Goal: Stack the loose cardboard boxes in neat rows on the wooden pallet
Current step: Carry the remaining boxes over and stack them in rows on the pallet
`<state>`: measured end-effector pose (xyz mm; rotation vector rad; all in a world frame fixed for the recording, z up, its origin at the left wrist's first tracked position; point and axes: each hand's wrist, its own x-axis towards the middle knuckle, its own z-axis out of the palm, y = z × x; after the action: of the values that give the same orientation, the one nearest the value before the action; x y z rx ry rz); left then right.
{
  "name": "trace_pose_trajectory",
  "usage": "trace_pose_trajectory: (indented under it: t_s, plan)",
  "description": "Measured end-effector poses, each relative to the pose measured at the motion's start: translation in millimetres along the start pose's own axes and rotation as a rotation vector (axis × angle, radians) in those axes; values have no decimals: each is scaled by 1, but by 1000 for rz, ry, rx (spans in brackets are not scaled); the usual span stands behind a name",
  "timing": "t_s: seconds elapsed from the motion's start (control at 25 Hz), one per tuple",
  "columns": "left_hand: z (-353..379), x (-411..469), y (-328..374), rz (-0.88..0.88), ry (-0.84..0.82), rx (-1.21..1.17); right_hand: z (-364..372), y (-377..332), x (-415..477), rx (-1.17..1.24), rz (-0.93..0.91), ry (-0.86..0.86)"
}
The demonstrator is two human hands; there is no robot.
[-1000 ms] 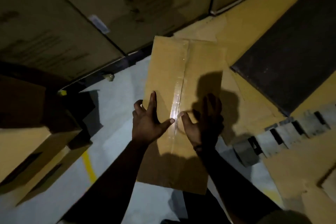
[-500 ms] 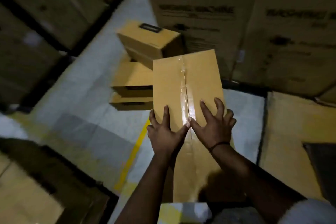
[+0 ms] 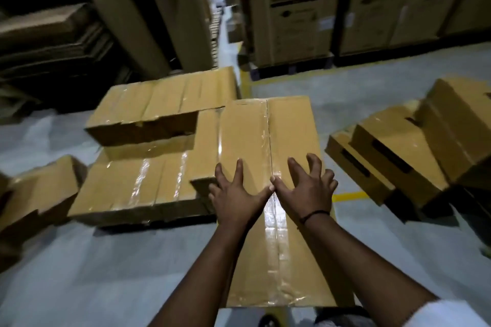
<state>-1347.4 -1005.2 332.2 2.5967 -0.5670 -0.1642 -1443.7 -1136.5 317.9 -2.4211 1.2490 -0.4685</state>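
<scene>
Two hands lie flat on top of a long cardboard box [image 3: 247,135], with nothing pinched. The left hand [image 3: 236,194] has its fingers spread. Two of them point forward along the lid, and the outer ones reach the box's left edge. The right hand [image 3: 305,188] is splayed wider, fingers slightly arched with the tips pressing the cardboard. The two thumbs meet at the taped seam [image 3: 275,223] that runs down the lid. A dark band [image 3: 313,214] circles the right wrist, and a white sleeve [image 3: 446,313] shows at the lower right corner. Both forearms reach straight out from the body, close to parallel.

The box points away from the person. Its far left part lies against or over the stacked boxes [image 3: 138,188], and whether they touch cannot be told. A second layer [image 3: 164,98] sits on the far half of that stack. The base beneath is too dark to make out.

On the right, bare grey floor [image 3: 342,103] with a yellow line [image 3: 348,196] separates the box from a tilted heap of loose boxes [image 3: 398,146]. Another loose box [image 3: 39,188] lies just left of the stack. Tall printed cartons [image 3: 295,8] stand behind.
</scene>
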Motion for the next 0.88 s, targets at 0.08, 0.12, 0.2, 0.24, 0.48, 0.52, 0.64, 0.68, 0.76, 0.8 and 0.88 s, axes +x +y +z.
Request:
trace_pose_trajectory:
  t_s: [0.08, 0.12, 0.2, 0.24, 0.48, 0.52, 0.64, 0.68, 0.76, 0.8, 0.88]
  plan:
    - [-15, -2, -25, -84, 63, 1, 11, -28, 0, 5, -98, -49]
    - [-20, -3, -32, -114, 83, 2, 15, -37, 1, 10, -135, -71]
    - [-29, -2, -41, -177, 113, 6, 20, -53, 8, 18, -211, -114]
    - [-33, -2, -42, -212, 128, 6, 22, -59, 13, 19, -252, -141]
    - [-45, 10, -44, -371, 206, -21, 30, -86, 50, 16, -436, -230]
    - [-45, 14, -45, -392, 223, -14, 34, -90, 55, 19, -458, -241]
    - [-47, 26, -59, -469, 267, -2, 49, -109, 66, 14, -519, -288]
    - [-50, 30, -65, -492, 279, 3, 55, -118, 68, 14, -534, -302]
    - [-56, 39, -83, -525, 298, 20, 70, -138, 68, 9, -570, -321]
    - [-60, 43, -93, -537, 303, 25, 78, -149, 68, 3, -585, -325]
    - [-69, 55, -116, -553, 307, 37, 96, -175, 67, -1, -597, -332]
